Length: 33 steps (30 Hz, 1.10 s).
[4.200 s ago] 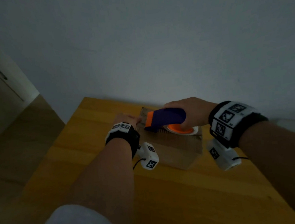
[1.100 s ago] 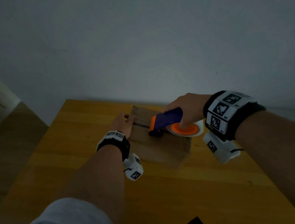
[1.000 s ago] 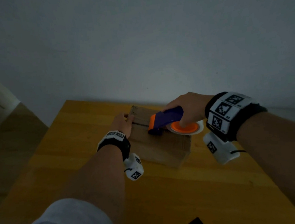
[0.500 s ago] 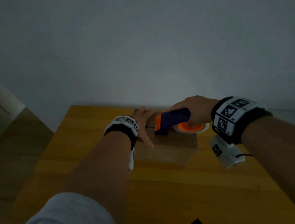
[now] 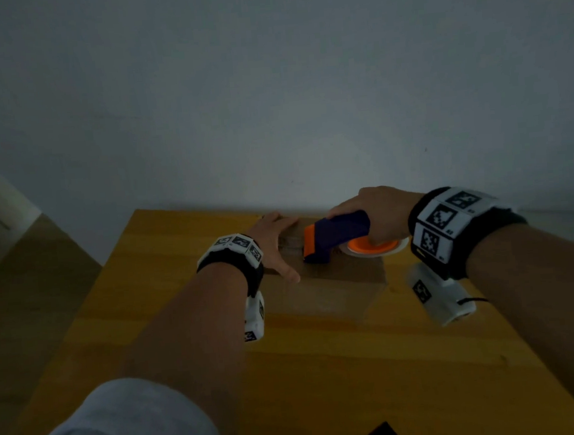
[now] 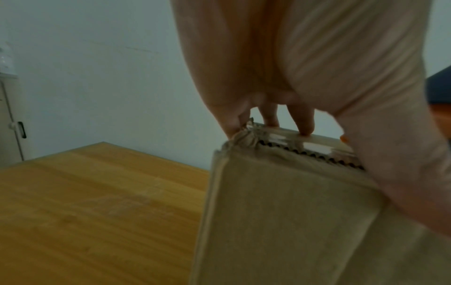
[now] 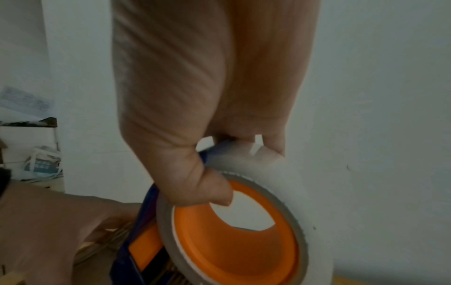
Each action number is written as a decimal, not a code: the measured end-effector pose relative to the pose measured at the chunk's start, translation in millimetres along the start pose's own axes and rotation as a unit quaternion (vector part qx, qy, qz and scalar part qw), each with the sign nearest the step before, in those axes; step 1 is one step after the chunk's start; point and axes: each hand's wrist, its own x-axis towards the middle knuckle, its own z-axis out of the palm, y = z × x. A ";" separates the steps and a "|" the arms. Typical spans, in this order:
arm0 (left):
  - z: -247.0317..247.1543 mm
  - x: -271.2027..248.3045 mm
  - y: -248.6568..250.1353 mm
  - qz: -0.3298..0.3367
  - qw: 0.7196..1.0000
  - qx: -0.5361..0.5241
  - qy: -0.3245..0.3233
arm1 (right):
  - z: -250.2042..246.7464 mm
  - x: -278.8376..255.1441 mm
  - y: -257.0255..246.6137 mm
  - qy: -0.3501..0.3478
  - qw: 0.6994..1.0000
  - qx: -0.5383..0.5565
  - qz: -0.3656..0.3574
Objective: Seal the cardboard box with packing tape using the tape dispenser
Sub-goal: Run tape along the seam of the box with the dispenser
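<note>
Wooden boards in a yellow-orange tone make up the table (image 5: pixel 190 314), which is set against a pale grey wall (image 5: pixel 268 81); at the far left of the left wrist view a pale cabinet door (image 6: pixel 9 119) with a dark handle is seen. On the table, close to its far edge, the cardboard box (image 5: pixel 332 292) is placed, its brown side wall (image 6: pixel 280 221) filling the lower part of the left wrist view.

On the left end of the box top the left hand (image 5: pixel 274 242) is laid flat, its fingers (image 6: pixel 302 123) straight and slightly spread, their tips pressed on a shiny strip of clear tape (image 6: pixel 314 142) that is stuck along the top edge; the corrugated edge is visible just under the strip. The thumb is stretched along the near top edge of the box.

Just to the right of that hand, on the box top, the tape dispenser (image 5: pixel 335 234) is held, dark blue with an orange front end that is pointed toward the left hand. The right hand (image 5: pixel 378 213) is wrapped over its body from above, the thumb (image 7: pixel 207 189) being hooked into the orange core (image 7: pixel 239 248) of the white tape roll (image 7: pixel 292 192). The dispenser's lower front is lowered onto the cardboard; whether the blade touches it cannot be told. Marker-covered bands are worn on both wrists, and a pale sleeve (image 5: pixel 123 429) is seen on the left arm.
</note>
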 end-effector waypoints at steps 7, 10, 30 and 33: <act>1.4 -3.8 0.4 -0.005 1.000 -0.019 0.003 | 2.2 0.1 0.2 -0.012 1.000 -0.021 0.012; 1.6 -4.4 0.2 -0.005 0.999 -0.033 0.005 | 4.5 -0.1 1.6 -0.014 1.000 -0.024 0.013; 2.7 -5.4 2.4 -0.026 0.997 -0.066 -0.007 | 8.1 -1.8 1.2 -0.018 0.999 -0.030 0.012; 2.0 -6.2 6.9 -0.034 0.998 -0.055 -0.013 | 8.9 -0.6 -0.2 -0.017 0.999 -0.030 0.005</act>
